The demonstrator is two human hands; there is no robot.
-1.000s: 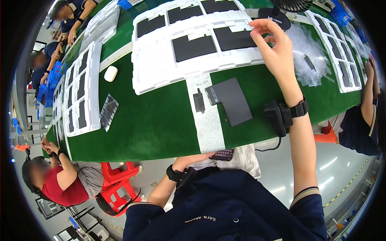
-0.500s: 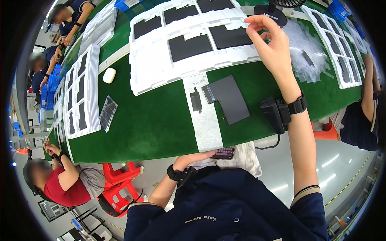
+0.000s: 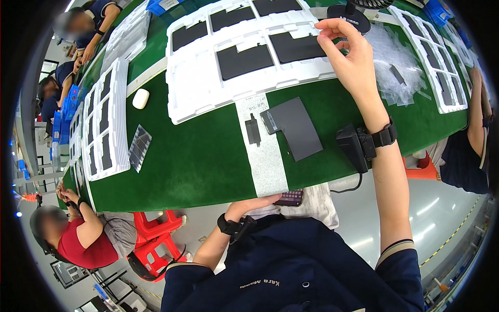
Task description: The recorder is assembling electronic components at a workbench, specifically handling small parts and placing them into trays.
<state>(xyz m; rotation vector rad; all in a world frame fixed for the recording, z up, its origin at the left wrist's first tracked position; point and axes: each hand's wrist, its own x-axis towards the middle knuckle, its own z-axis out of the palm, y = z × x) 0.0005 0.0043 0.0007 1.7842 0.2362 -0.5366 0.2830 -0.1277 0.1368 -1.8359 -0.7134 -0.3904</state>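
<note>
My right hand point(image 3: 349, 54) is raised over the right end of a white plastic tray point(image 3: 192, 96), its fingers loosely curled and a gap between thumb and index finger. It holds nothing that I can see. Flat black L-shaped pieces point(image 3: 244, 61) lie in the tray's pockets. At the table's near edge, my left hand point(image 3: 262, 202) grips the side of a phone point(image 3: 291, 198) with a lit keyboard on its screen; the table edge hides most of those fingers. Between the hands, a dark grey L-shaped piece point(image 3: 299, 132) and a small black strip point(image 3: 253, 130) lie by a pale paper band point(image 3: 267, 169).
A white earbud case point(image 3: 141, 98) and a shiny patterned card point(image 3: 140, 148) lie to the left, near stacked trays point(image 3: 118, 104). To the right are clear plastic films point(image 3: 397, 67), a small fan point(image 3: 351, 18) and another tray point(image 3: 447, 106). Co-workers point(image 3: 86, 234) sit around the table.
Both of my hands stay in place. The view shifts very slightly, and co-workers at the far left move their heads a little.
</note>
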